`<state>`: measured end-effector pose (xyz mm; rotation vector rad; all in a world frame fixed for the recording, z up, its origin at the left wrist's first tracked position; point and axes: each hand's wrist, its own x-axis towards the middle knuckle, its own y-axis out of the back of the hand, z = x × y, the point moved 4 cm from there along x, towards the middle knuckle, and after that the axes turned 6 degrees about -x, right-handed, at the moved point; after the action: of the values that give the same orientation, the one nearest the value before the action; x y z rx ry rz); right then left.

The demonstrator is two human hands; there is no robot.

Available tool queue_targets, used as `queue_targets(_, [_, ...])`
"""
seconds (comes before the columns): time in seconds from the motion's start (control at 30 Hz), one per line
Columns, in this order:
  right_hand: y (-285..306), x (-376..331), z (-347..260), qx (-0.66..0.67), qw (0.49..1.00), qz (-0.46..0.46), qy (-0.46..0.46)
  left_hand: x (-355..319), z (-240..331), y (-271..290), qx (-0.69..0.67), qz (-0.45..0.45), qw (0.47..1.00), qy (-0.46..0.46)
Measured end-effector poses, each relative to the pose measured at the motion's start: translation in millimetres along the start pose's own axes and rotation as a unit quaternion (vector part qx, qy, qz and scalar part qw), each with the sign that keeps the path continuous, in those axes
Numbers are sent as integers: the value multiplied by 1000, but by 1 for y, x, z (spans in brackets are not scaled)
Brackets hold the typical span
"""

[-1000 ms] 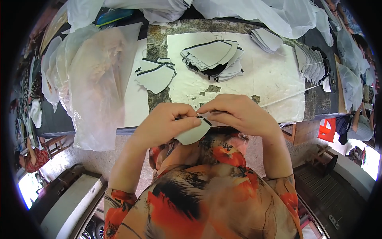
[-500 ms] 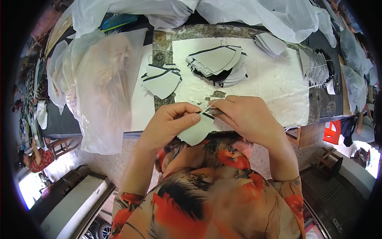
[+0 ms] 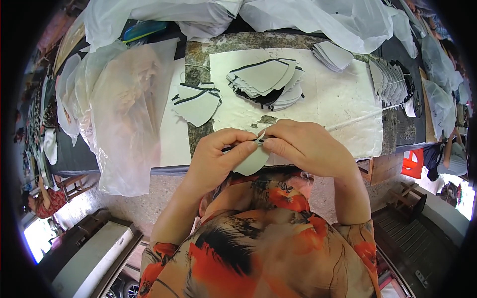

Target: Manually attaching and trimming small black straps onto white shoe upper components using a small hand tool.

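Both of my hands hold one pale grey cut piece (image 3: 252, 160) with a dark edge strip, just above the near edge of the table. My left hand (image 3: 214, 158) pinches its left side and my right hand (image 3: 303, 147) pinches the top edge at the middle. On the white sheet (image 3: 343, 107) beyond my hands lies a fanned stack of similar grey pieces (image 3: 266, 82). A smaller pile of grey pieces (image 3: 196, 102) lies to the left of it. My fingers hide most of the held piece's edge.
Clear plastic bags (image 3: 119, 104) cover the table's left side, and more white bags (image 3: 318, 17) lie along the back. Further stacks of grey pieces (image 3: 392, 82) sit at the right. A red stool (image 3: 412, 161) and wooden furniture stand beside the table at the right.
My hands have shifted slightly left and nearer the table edge with the grey piece between them, and my fingers have worked along its top edge. The stacks on the table have not moved.
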<state>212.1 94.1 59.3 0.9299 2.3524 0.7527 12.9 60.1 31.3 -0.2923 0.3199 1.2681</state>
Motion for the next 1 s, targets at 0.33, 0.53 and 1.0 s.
queue_targets(0.33, [-4,-2,4,-28,997,59,40,3,5,-13,-6,-3,1000,7])
queue_targets(0.53, [-4,0,5,-26,995,84,45,7,7,-13,25,3,1000,-18])
queue_targets(1.0, [-7,-14,14,143,986,33,-74,24,53,62,221,35,971,-86])
